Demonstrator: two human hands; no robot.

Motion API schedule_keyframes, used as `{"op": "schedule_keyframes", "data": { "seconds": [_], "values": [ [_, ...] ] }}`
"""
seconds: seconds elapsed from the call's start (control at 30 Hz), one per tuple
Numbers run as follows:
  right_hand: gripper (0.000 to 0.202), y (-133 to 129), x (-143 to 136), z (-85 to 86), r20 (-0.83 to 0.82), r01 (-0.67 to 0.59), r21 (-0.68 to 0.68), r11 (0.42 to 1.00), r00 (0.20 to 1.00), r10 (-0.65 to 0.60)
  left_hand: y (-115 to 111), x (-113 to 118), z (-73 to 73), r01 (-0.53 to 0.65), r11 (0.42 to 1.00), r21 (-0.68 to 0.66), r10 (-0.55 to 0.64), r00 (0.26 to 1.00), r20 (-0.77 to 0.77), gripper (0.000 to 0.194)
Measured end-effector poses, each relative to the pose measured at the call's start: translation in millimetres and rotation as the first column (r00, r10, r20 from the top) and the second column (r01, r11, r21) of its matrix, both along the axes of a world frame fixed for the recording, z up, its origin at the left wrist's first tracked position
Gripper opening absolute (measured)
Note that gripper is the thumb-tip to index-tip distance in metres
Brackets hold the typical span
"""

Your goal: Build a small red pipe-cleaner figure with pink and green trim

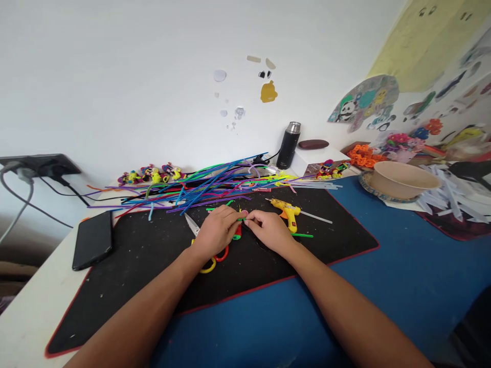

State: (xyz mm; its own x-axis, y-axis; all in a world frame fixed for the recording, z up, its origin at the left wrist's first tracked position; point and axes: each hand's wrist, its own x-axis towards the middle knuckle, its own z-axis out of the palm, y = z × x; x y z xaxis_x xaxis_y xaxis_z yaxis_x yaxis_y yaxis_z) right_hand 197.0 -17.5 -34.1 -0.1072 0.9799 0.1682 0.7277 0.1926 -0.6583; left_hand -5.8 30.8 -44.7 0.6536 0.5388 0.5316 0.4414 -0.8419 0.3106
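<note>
Both hands meet over the middle of a black mat [141, 276]. Between their fingertips is a small pink and green piece [242, 215], partly covered by the fingers. My left hand [218, 229] is closed on its left side, and my right hand [268, 230] pinches at its right side. Just below the fingers lies a small red and green roll [237, 233]. Scissors with yellow and red handles [208, 265] lie partly under my left hand. To the right of my right hand rests a yellow glue gun [290, 213] with a clear stick in its back.
Many colored pipe cleaners [215, 184] lie along the wall. A phone [93, 240] is at the left, and small colorful figures [155, 175] stand behind. A black bottle [288, 146], a white box [320, 154] and a beige bowl [406, 180] are at the back right.
</note>
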Motion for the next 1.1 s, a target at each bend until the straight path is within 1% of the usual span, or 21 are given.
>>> {"op": "schedule_keyframes", "data": {
  "seconds": [0.13, 0.27, 0.33, 0.43, 0.5, 0.6, 0.7, 0.8, 0.93, 1.1],
  "values": [
    [0.01, -1.5, -0.1, 1.8, 0.036, -0.005, -0.009, 1.0, 0.999, 0.005, -0.8, -0.5, 1.3, -0.015, 0.999, -0.042, 0.017, 0.999, 0.031, 0.027],
    [0.009, -3.0, -0.3, 4.0, 0.083, -0.011, -0.002, 1.0, 0.996, 0.011, -2.1, -0.8, 4.5, -0.003, 0.991, -0.134, 0.011, 0.998, 0.059, 0.025],
    [0.01, -3.4, -0.1, 4.9, 0.092, -0.015, 0.006, 1.0, 0.996, 0.014, -1.4, -1.6, 5.5, 0.007, 0.977, -0.211, 0.014, 0.995, 0.095, 0.023],
    [0.011, -3.7, -0.1, 5.6, 0.102, -0.008, 0.023, 1.0, 0.995, 0.005, 1.9, -3.0, 5.5, -0.034, 0.941, -0.336, 0.085, 0.987, 0.139, 0.019],
    [0.011, -4.2, -0.9, 5.8, 0.112, -0.008, 0.036, 0.999, 0.994, 0.004, 4.3, -3.4, 5.4, -0.047, 0.919, -0.391, 0.112, 0.983, 0.145, 0.016],
    [0.011, -5.6, -3.2, 6.3, 0.115, -0.029, 0.05, 0.998, 0.993, 0.023, 6.0, -2.9, 7.0, -0.016, 0.908, -0.418, 0.089, 0.983, 0.157, 0.013],
    [0.011, -7.4, -5.0, 7.9, 0.104, -0.051, 0.055, 0.997, 0.994, 0.045, 5.1, -2.0, 12.0, 0.003, 0.895, -0.446, 0.081, 0.983, 0.168, 0.014],
    [0.011, -8.6, -4.9, 9.6, 0.085, -0.043, 0.053, 0.998, 0.996, 0.038, 3.8, -1.6, 19.8, -0.007, 0.86, -0.51, 0.106, 0.98, 0.166, 0.018],
    [0.011, -8.6, -3.3, 11.0, 0.06, -0.023, 0.068, 0.997, 0.998, 0.019, 3.8, -1.9, 29.4, -0.02, 0.79, -0.613, 0.143, 0.978, 0.152, 0.021],
    [0.011, -8.8, -2.6, 12.6, 0.067, -0.029, 0.097, 0.995, 0.997, 0.022, 2.8, -2.0, 34.6, -0.052, 0.736, -0.675, 0.168, 0.98, 0.108, 0.027]
  ]
}}
